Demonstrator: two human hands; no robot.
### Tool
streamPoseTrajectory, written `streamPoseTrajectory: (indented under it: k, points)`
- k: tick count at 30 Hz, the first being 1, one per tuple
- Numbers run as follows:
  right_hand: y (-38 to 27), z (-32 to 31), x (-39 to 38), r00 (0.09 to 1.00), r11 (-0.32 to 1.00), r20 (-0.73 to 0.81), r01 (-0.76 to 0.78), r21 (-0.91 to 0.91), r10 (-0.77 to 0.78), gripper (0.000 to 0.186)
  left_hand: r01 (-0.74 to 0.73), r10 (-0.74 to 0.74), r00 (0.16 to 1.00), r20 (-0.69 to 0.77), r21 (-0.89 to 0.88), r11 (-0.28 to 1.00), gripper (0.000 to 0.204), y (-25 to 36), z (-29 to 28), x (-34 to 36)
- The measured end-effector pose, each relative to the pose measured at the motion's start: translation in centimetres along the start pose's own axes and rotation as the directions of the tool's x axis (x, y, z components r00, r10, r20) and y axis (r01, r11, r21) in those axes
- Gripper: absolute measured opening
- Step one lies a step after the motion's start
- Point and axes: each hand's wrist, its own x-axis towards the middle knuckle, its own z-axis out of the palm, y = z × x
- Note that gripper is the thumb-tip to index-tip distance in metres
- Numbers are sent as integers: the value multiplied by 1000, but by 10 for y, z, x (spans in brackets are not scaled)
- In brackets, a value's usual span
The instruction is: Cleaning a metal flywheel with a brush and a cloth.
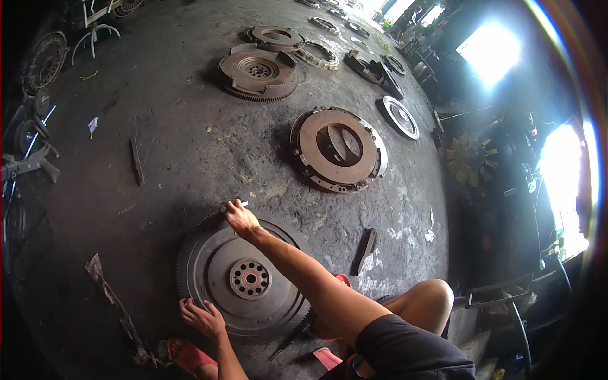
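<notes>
A large grey flywheel [218, 272] with a toothed rim lies flat on the floor in front of me. At its middle is a hub [251, 279] with a ring of holes. My right hand [240, 218] is closed at the flywheel's far edge, pinching a short white stick [245, 204] that looks like chalk. Its fingertips are partly hidden by the hand. On the near left part of the rim rests my left hand [204, 318], fingers spread and touching the metal. Part of the flywheel's right side is covered by my right forearm.
Beyond the flywheel lies a rusty clutch pressure plate [340, 149]. Another flywheel with a cover [259, 71] sits farther back, among several rings. A dark metal bar [365, 252] lies to the right, a thin strip [136, 161] to the left. A fan [472, 158] stands at right.
</notes>
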Motion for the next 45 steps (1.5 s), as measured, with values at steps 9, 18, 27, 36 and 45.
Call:
streamPoseTrajectory:
  k: [9,18,27,36,45]
  points:
    - [24,-2,-23,1000,995,-15,-7,-98,5,16,3,-3,1000,-3,29,1000,43,3,-3,0]
    - [98,45,-68,972,935,-10,-230,-271,236,17,-87,84,996,-40,-72,994,41,17,7,0]
    - [79,-5,-118,899,889,106,-436,139,425,18,-31,32,999,-20,31,999,40,-2,3,4]
    - [76,-3,-207,769,736,127,-637,229,626,19,-86,88,994,-70,37,996,37,-6,9,-1]
    - [31,5,-287,700,654,82,-697,294,709,16,-72,75,995,-67,43,996,35,-7,10,-3]
